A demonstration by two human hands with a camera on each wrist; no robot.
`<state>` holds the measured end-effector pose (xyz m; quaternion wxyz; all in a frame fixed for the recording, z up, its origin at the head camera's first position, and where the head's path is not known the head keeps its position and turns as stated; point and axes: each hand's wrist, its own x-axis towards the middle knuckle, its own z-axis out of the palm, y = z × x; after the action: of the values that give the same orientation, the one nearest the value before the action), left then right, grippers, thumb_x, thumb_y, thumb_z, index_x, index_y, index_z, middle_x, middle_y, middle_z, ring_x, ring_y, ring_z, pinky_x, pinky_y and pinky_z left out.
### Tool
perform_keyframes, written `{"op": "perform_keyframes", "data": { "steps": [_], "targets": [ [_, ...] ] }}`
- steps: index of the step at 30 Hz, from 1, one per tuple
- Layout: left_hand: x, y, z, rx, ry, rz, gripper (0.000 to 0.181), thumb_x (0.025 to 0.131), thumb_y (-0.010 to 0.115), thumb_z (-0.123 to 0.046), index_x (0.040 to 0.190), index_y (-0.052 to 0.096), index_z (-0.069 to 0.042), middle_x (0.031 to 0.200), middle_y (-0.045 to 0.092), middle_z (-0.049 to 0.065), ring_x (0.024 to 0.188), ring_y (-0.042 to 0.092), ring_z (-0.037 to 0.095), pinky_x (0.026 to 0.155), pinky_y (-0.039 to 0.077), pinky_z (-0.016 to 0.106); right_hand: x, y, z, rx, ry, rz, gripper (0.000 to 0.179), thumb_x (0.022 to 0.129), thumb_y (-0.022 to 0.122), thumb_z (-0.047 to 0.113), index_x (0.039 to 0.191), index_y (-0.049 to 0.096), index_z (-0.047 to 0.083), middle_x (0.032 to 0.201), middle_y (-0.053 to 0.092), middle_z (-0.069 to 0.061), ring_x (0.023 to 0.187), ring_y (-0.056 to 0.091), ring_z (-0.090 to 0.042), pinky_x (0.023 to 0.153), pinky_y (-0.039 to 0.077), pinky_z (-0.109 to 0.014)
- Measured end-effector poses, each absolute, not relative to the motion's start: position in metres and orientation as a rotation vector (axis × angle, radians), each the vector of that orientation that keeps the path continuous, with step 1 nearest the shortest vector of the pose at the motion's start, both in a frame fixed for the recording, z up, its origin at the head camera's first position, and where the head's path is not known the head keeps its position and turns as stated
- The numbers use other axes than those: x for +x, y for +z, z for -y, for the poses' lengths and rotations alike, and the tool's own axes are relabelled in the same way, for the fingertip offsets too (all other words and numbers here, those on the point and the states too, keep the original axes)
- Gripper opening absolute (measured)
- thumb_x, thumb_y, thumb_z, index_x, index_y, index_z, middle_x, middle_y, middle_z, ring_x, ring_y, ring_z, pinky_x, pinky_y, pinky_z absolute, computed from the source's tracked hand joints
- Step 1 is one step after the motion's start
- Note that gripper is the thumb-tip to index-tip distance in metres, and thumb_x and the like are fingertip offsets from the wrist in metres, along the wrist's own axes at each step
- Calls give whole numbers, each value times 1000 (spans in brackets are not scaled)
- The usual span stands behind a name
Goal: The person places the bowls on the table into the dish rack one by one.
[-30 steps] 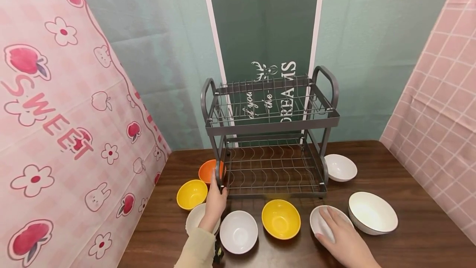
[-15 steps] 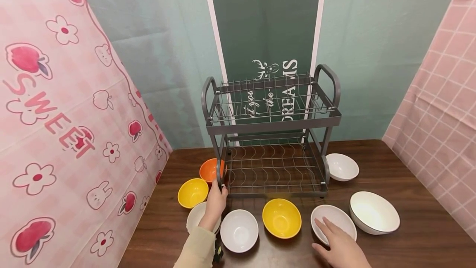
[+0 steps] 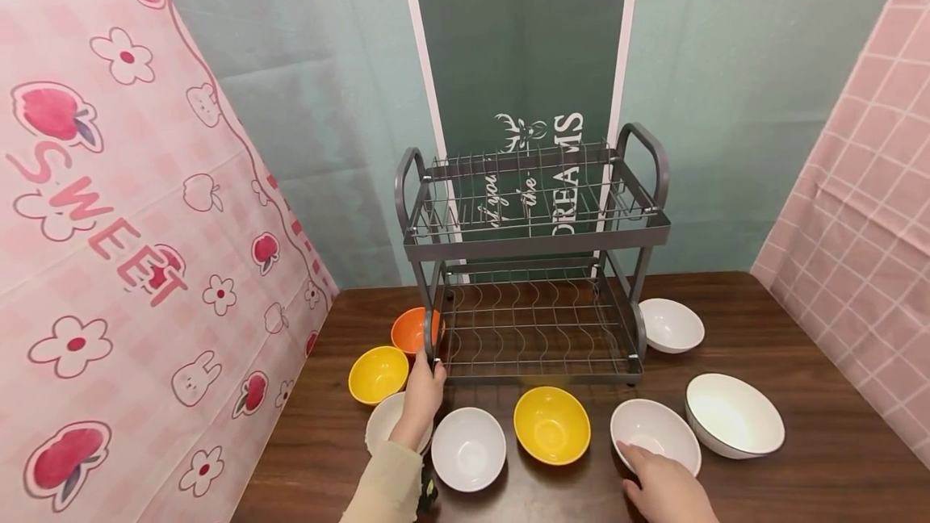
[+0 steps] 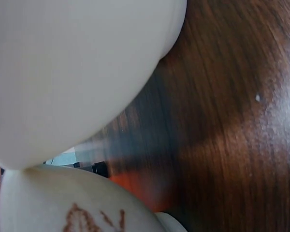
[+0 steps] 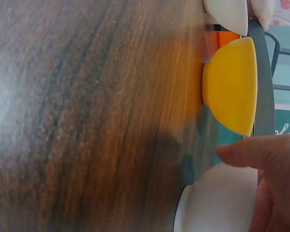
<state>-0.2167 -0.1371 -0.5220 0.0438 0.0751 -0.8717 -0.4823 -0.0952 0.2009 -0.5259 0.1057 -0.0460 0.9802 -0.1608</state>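
Note:
In the head view my left hand grips the front left corner of the dark grey two-tier dish rack. Below that forearm is an off-white bowl, partly hidden; its side shows a brown pattern in the left wrist view. A white bowl and a yellow bowl stand in front of the rack. My right hand is at the near left rim of another white bowl, fingers over the rim. The right wrist view shows its thumb extended beside that bowl.
Left of the rack stand an orange bowl and a smaller yellow bowl. To the right are a white bowl and a larger dark-rimmed white bowl. Cloth hangs around the wooden table.
My right hand has drawn back from over the middle of the white bowl to its near rim. The left hand stays at the rack's corner.

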Motion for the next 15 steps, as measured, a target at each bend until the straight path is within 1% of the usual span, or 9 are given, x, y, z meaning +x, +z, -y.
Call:
{"op": "perform_keyframes", "data": {
  "steps": [2,6,9,12,15],
  "targets": [
    [-217,-522,137,220,-1476,2658,43,93,50,-13,134,38,-6,94,58,11,69,49,19,64,41,29,-95,-525,-200,-126,-472,-2887,42,75,71,17,115,63,7,108,67,-10,94,65,-28,82,48,-50],
    [-217,-523,137,199,-1469,2657,43,93,50,-12,134,37,-5,98,59,12,70,50,19,64,41,29,-93,-525,-198,-99,-467,-2901,35,77,67,10,112,65,7,104,68,-10,91,66,-27,77,49,-50],
    [-217,-522,137,209,-1475,2665,43,93,49,-14,134,38,-5,90,57,11,68,49,19,62,40,29,-92,-525,-197,-82,-463,-2904,30,78,66,9,108,66,7,101,69,-9,88,66,-26,74,50,-50],
    [-218,-522,138,232,-1490,2673,41,94,48,-15,132,39,-5,80,51,9,65,47,19,60,39,28,-91,-526,-197,-82,-450,-2909,27,79,66,9,105,68,7,97,70,-8,84,67,-25,71,50,-49],
    [-218,-523,138,240,-1493,2674,39,94,48,-16,131,40,-5,80,50,7,66,47,18,61,38,27,-90,-526,-197,-80,-431,-2925,23,79,65,8,101,68,8,93,71,-7,79,67,-23,68,51,-48]
  ]
}}
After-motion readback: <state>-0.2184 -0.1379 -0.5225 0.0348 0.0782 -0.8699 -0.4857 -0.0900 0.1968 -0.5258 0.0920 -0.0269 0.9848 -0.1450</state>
